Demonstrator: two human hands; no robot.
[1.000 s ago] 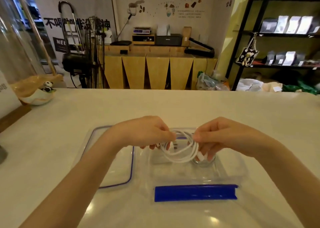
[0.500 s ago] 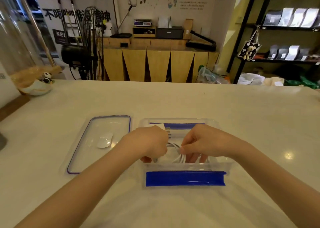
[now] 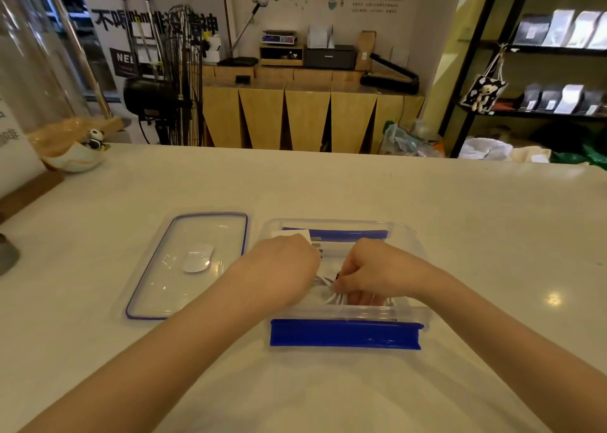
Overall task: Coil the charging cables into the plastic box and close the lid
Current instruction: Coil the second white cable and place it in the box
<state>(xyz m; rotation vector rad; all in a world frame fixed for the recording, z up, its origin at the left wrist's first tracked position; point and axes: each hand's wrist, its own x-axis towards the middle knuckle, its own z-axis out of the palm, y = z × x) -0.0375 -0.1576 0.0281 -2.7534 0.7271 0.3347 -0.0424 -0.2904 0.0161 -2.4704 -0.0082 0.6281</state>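
Observation:
A clear plastic box (image 3: 407, 238) with blue clip flaps on its near and far sides stands on the white table. Both my hands reach down inside it. My right hand (image 3: 377, 270) has curled fingers gripping a bundle of white charging cable (image 3: 325, 283) low in the box. My left hand (image 3: 285, 266) is curled over the cable's left side; its fingertips are hidden. The clear lid (image 3: 157, 268) with a blue rim lies flat to the left of the box, apart from it. A white card and dark plugs show at the box's far left corner.
A white bowl with a panda figure (image 3: 77, 156) sits at the table's far left, next to a wooden board edge. A dark object (image 3: 6, 255) pokes in at the left edge. Behind the table are a fan, a wooden counter and black shelves.
Both hands have lowered the coiled white cable from above the box down into it. The camera view has shifted, so the box and lid sit higher in frame.

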